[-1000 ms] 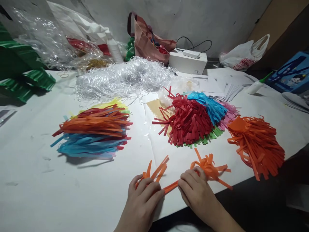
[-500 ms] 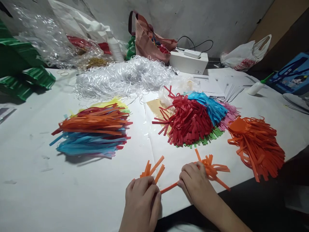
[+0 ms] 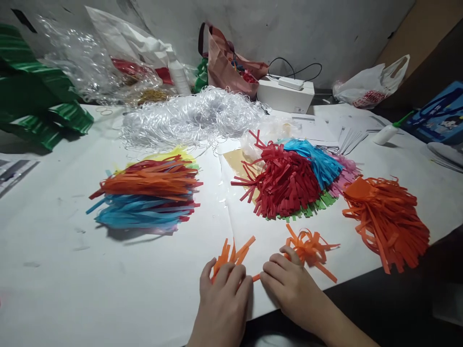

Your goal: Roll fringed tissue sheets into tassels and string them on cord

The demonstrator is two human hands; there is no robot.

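Note:
An orange paper tassel (image 3: 311, 248) lies near the table's front edge, with loose fringe strips at both ends and a narrow twisted middle. Curled over its left part is my left hand (image 3: 226, 296), with fringe strips sticking out beyond the fingers. My right hand (image 3: 289, 284) is closed round the twisted part beside the right fringe, its index finger bent up. Only a short piece of the twist shows between the two hands. The fingertips of both are partly hidden.
Orange and blue tassels (image 3: 144, 183) lie on the left of the white table, red fringe (image 3: 285, 183) at centre right and an orange fringe bundle (image 3: 390, 217) farther right. Behind are clear string (image 3: 195, 115), a white box (image 3: 285, 94) and a glue bottle (image 3: 385, 135).
My hands have come closer together, so less of the twisted middle shows between them. My left hand shifted right and my right hand slightly left. The view has moved slightly.

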